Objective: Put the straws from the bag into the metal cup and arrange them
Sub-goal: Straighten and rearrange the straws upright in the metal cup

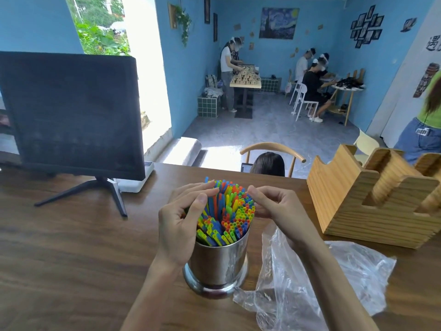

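A shiny metal cup point(216, 261) stands upright on the wooden table, packed with several coloured straws point(226, 211) in blue, green, yellow, orange and red. My left hand point(181, 218) cups the left side of the bundle, fingertips resting on the straw tops. On the right side, my right hand point(274, 206) presses thumb and fingers against the upper ends of the straws. A crumpled clear plastic bag point(317, 280) lies flat on the table right of the cup, under my right forearm; no straws show inside it.
A wooden slotted holder point(372, 201) with stacked brown pieces stands at the right. A black monitor point(71, 115) on a stand is at the left. Beyond the table edge point(214, 167) a person's head and a chair back show. Other people work far behind.
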Demonstrator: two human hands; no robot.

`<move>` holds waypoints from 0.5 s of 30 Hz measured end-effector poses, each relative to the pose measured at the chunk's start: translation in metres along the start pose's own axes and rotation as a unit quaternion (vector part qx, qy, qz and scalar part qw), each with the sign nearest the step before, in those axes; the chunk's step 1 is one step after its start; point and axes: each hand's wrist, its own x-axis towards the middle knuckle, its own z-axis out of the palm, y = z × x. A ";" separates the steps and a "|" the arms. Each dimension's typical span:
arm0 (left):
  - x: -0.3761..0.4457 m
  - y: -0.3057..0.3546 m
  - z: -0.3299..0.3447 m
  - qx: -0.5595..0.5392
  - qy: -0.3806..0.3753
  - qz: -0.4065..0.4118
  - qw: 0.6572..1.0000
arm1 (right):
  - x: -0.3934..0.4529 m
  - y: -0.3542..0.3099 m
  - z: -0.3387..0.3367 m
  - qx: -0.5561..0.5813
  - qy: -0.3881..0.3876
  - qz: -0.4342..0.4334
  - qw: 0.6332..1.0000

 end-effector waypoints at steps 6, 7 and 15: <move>0.001 -0.001 0.001 -0.005 -0.004 -0.011 1.000 | 0.009 0.005 -0.001 -0.016 0.010 0.011 1.000; 0.001 -0.002 0.001 -0.010 -0.005 -0.018 1.000 | 0.011 0.006 0.000 -0.019 0.014 0.011 1.000; 0.001 0.000 0.003 -0.014 -0.010 -0.026 1.000 | 0.032 -0.001 0.005 -0.049 0.002 -0.014 0.999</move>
